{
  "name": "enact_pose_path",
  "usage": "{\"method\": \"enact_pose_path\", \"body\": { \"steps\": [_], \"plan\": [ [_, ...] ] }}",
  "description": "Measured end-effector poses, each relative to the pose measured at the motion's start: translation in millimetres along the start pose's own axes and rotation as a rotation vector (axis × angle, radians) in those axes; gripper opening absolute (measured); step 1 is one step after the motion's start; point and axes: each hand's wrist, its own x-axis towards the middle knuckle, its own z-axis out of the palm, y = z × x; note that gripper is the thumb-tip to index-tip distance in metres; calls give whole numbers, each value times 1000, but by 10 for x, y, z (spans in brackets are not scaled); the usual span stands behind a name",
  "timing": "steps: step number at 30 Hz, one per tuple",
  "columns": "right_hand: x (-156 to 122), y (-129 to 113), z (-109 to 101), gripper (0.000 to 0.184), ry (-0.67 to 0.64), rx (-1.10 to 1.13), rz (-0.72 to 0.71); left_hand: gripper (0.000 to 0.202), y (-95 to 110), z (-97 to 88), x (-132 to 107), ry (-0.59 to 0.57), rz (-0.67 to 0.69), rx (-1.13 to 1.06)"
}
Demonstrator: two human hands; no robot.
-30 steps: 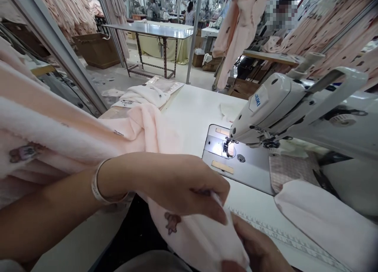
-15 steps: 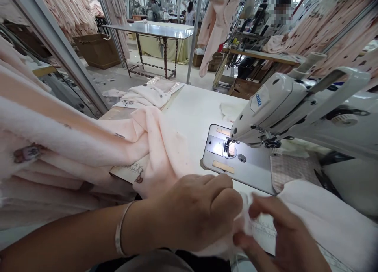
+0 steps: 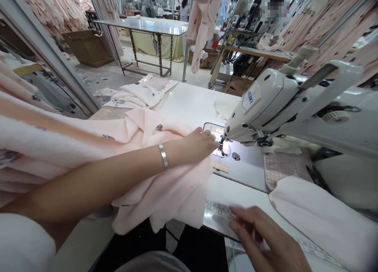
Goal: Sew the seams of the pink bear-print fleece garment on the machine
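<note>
- The right hand (image 3: 265, 240) was blurred and cut off by the lower edge; whether its fingertips touched the printed ruler (image 3: 217, 211) under them could not be told.
- There was one pink fleece garment (image 3: 165, 185), one sewing machine (image 3: 283, 102) and one white fleece piece (image 3: 319, 217) just right of that hand.
- The left hand (image 3: 198, 146) lay flat with fingers outstretched, pressing the pink fleece garment beneath it, the presser foot (image 3: 222, 144) just beyond its fingertips.
- The right hand was loosely spread and held nothing.
</note>
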Motion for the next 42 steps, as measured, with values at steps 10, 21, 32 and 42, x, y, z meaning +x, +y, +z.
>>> {"method": "enact_pose_path", "body": {
  "steps": [10, 21, 32, 42],
  "plan": [
    [653, -48, 257, 26, 65, -116, 10, 15, -59, -103, -58, 195, 15, -217],
    [930, 244, -9, 28, -10, -440, -192, 31, 437, -115, -287, 74, -102, -122],
    [1235, 657, -205, 38, -50, -840, -183, 44, 329, 32, -369, 53, -87, -375],
    [1236, 829, -186, 43, 58, -892, -83, 51, 86, 63, -131, -11, -6, -370]
  ]
}}
